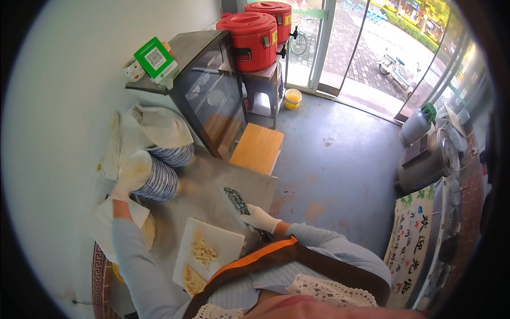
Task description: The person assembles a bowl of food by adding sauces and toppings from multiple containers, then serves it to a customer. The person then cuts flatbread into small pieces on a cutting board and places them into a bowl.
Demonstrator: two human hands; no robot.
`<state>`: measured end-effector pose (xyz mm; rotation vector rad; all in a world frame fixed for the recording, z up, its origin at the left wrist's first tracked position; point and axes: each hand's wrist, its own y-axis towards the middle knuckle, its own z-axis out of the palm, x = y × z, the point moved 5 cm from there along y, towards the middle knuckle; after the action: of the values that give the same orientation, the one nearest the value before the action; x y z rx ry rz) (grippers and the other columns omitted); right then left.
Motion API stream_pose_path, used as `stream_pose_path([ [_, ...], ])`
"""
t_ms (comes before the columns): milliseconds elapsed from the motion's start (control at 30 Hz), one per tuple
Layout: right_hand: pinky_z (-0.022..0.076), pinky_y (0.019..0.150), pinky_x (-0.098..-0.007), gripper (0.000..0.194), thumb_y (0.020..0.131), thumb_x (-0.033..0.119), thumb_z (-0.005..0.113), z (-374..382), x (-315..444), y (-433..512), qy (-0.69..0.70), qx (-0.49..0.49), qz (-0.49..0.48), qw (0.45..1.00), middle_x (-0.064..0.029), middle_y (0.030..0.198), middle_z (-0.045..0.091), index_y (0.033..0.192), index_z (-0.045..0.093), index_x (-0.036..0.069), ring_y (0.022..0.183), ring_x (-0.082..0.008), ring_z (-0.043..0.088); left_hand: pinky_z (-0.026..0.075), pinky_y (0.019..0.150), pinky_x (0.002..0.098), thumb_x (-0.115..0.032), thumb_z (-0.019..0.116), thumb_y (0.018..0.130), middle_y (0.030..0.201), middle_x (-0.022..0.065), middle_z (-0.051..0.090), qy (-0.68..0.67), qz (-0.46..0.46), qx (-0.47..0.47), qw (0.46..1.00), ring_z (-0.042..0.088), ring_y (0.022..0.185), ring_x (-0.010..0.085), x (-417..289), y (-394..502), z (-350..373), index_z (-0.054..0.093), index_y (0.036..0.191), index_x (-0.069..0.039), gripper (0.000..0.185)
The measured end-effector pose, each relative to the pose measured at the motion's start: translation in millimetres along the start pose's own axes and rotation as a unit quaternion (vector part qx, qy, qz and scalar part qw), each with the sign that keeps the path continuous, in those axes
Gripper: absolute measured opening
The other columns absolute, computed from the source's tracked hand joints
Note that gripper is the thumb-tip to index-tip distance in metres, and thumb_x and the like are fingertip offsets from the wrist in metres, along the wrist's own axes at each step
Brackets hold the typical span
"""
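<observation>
In a white glove, my left hand (pixel 126 184) is at the near rim of the top plate (pixel 139 169) on a stack of blue-and-white plates (pixel 162 184). Its fingers blend into the plate, so its grip is unclear. My right hand (pixel 259 218), also gloved, holds a cleaver (pixel 236 200) with a dark, speckled blade just over the steel tabletop (pixel 215 167). Before me lies a white cutting board (pixel 227 242), bearing a heap of diced flatbread (pixel 204 249) and an uncut flatbread piece (pixel 194 280). My apron partly covers the board's near edge.
A cloth (pixel 161 125) drapes over a second plate stack (pixel 177 154). Behind stand a glass-fronted cabinet (pixel 215 95) and red insulated barrels (pixel 253 42). Under my left forearm are a white cloth (pixel 101 227) and a round, pale yellowish thing (pixel 149 231). A wooden board (pixel 258 148) adjoins the table.
</observation>
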<state>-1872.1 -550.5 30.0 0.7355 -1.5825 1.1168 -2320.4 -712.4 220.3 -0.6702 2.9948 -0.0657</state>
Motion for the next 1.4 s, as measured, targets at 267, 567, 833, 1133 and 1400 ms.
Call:
stream_pose_path([
  [267, 0.0492, 0.047, -0.0351, 0.020, 0.099, 0.017, 0.064, -42, -3, 8, 0.058, -0.054, 0.028, 0.996, -0.0095, 0.077, 0.065, 0.106, 0.057, -0.001, 0.052, -0.0167, 0.061, 0.036, 0.118, 0.0535, -0.043, 0.073, 0.089, 0.108, 0.0321, 0.070, -0.055, -0.131, -0.009, 0.990, 0.061, 0.115, 0.0503, -6, -31, 20, 0.074, 0.112, 0.000, 0.048],
  [567, 0.0454, 0.039, -0.0318, 0.016, 0.102, 0.011, 0.059, -33, -5, 6, 0.114, -0.012, 0.077, 0.990, -0.0103, 0.072, 0.062, 0.110, 0.054, -0.002, 0.043, -0.0182, 0.059, 0.051, 0.100, 0.0459, -0.039, 0.063, 0.100, 0.122, 0.0236, 0.072, -0.028, -0.106, -0.028, 0.994, 0.067, 0.115, 0.0414, -2, -25, -16, 0.069, 0.128, -0.003, 0.047],
  [833, 0.0474, 0.042, -0.0287, 0.012, 0.100, 0.012, 0.061, -61, -11, -7, 0.164, -0.044, 0.095, 0.981, -0.0082, 0.076, 0.066, 0.107, 0.059, 0.003, 0.047, -0.0159, 0.058, 0.055, 0.089, 0.0409, -0.029, 0.064, 0.100, 0.107, 0.0170, 0.077, -0.073, -0.091, -0.144, 0.983, 0.071, 0.100, 0.0352, -91, -96, -97, 0.073, 0.121, -0.001, 0.036],
  [1133, 0.0472, 0.046, -0.0272, 0.014, 0.093, 0.016, 0.063, -42, -16, -20, -0.112, 0.218, 0.209, 0.947, -0.0039, 0.069, 0.063, 0.092, 0.065, 0.002, 0.050, -0.0115, 0.057, 0.059, 0.079, 0.0450, -0.020, 0.066, 0.094, 0.096, 0.0149, 0.076, -0.086, 0.009, -0.050, 0.995, 0.074, 0.087, 0.0356, -228, -90, 85, 0.077, 0.108, -0.010, 0.020],
  [1400, 0.0482, 0.046, -0.0280, 0.016, 0.097, 0.018, 0.062, 27, -49, -30, -0.049, 0.274, 0.194, 0.940, -0.0054, 0.072, 0.066, 0.097, 0.062, 0.002, 0.051, -0.0131, 0.061, 0.059, 0.086, 0.0461, -0.024, 0.068, 0.094, 0.109, 0.0147, 0.076, -0.094, -0.040, 0.085, 0.991, 0.074, 0.098, 0.0353, -241, -89, 242, 0.072, 0.124, -0.014, 0.032],
])
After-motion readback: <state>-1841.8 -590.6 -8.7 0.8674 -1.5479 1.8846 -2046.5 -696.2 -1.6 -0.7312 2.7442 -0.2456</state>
